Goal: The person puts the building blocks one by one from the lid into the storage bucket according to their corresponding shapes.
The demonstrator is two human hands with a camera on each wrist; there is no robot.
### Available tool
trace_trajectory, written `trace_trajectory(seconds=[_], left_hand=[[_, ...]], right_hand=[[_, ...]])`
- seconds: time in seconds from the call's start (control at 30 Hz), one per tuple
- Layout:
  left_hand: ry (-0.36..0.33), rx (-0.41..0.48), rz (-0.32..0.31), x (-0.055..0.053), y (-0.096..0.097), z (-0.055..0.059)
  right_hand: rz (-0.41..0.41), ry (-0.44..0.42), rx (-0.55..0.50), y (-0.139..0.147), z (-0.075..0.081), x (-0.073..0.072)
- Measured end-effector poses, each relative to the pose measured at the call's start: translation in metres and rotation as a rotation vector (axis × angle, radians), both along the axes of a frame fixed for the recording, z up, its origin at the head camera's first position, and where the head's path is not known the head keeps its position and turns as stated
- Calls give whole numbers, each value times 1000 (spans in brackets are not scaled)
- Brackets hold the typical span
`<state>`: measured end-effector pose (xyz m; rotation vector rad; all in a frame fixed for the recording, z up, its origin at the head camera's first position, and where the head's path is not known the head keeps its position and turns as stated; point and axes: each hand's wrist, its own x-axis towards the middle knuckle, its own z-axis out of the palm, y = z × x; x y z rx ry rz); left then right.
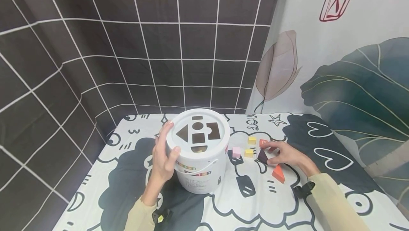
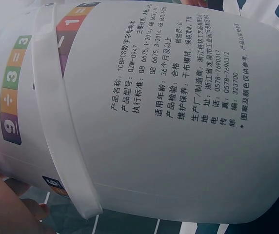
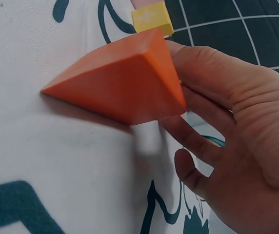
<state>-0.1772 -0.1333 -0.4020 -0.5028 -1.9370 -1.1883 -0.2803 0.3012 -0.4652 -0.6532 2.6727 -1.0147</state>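
Note:
A white bucket [image 1: 204, 179] stands upright on the patterned cloth, its lid [image 1: 220, 146] cut with differently shaped holes. My left hand [image 1: 163, 156] holds it at the left rim, thumb toward the front and fingers farther back. To the right, my right hand [image 1: 287, 154] pinches a dark triangular block [image 1: 262, 157] between thumb and fingers, low over the cloth. Its index fingertip is right at a small orange-red block [image 1: 263, 142]. Nearer me lies an orange triangular block [image 1: 278, 174]; in the right wrist view this block [image 3: 115, 85] hides the fingertips.
Two yellow blocks [image 1: 252, 140] and a pink block [image 1: 236, 152] lie between the bucket and my right hand. The bucket's white handle [image 2: 64, 126] hangs across its printed side. A dark grid-patterned curtain [image 1: 159, 46] hangs behind the cloth-covered table [image 1: 223, 216].

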Motion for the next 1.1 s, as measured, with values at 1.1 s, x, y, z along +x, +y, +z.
trace_trajectory(seconds=[1.1], left_hand=[[1,2,0,0,0,0]], right_hand=[[-77,261,-98,-21,60,5]])
